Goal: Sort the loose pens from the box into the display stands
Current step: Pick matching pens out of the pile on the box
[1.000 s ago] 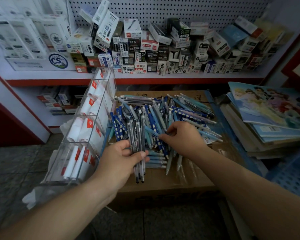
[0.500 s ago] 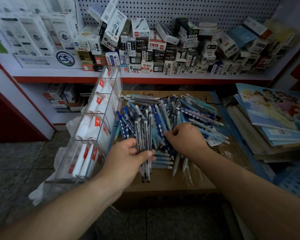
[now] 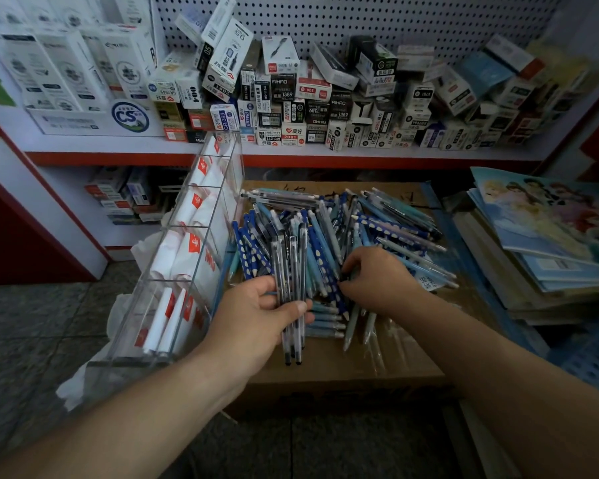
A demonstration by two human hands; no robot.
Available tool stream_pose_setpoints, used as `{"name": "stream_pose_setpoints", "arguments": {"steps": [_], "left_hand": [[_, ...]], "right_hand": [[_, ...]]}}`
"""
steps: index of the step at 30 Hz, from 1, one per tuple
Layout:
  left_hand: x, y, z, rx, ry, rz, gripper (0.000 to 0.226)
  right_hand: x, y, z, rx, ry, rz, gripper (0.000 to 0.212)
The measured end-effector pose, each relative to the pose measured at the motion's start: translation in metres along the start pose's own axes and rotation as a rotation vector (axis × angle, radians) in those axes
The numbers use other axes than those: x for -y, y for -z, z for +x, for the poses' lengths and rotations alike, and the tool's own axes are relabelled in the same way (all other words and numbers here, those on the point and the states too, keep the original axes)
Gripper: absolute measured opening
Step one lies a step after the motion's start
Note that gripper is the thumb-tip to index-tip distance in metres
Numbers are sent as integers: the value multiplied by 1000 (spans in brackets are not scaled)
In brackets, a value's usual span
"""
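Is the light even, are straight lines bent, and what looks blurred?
Head view: the wide lens bows the red shelf edge; light falls off toward the floor; the dark pens in the left hand are sharp, while the notebooks at the right edge look soft.

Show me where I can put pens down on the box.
Bare cardboard lies along the near edge of the box, between the pen pile and the front rim, beside the left hand. A strip shows behind the pile. The middle is crowded; the display stand holds white packs.
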State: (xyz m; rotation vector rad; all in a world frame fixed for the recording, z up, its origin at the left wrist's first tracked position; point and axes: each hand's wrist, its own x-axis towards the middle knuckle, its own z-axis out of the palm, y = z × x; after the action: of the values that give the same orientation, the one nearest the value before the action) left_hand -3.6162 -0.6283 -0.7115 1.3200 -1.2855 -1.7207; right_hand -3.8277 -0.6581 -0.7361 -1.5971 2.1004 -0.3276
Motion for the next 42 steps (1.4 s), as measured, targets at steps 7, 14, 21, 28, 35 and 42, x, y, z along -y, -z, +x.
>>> {"name": "stream_pose_setpoints", "arguments": {"steps": [7, 14, 21, 28, 35, 42], "left_hand": [[1, 0, 1, 6, -3, -2, 25], [1, 0, 3, 8, 0, -15, 24], [8, 0, 4, -5, 86, -25, 25], [8, -1, 3, -9, 78, -48, 25], [6, -1, 4, -8, 62, -62, 25], [5, -1, 5, -8, 49, -85, 25]], "right_hand": [[-5, -7, -1, -149, 53, -52, 23], [-9, -8, -3, -169, 93, -67, 12], [-10, -7, -6, -184, 77, -43, 17], [-5, -12, -4, -232, 75, -78, 20], [-5, -10, -9, -243, 26, 31, 9], [-3, 7, -28, -309, -34, 285, 19]]}}
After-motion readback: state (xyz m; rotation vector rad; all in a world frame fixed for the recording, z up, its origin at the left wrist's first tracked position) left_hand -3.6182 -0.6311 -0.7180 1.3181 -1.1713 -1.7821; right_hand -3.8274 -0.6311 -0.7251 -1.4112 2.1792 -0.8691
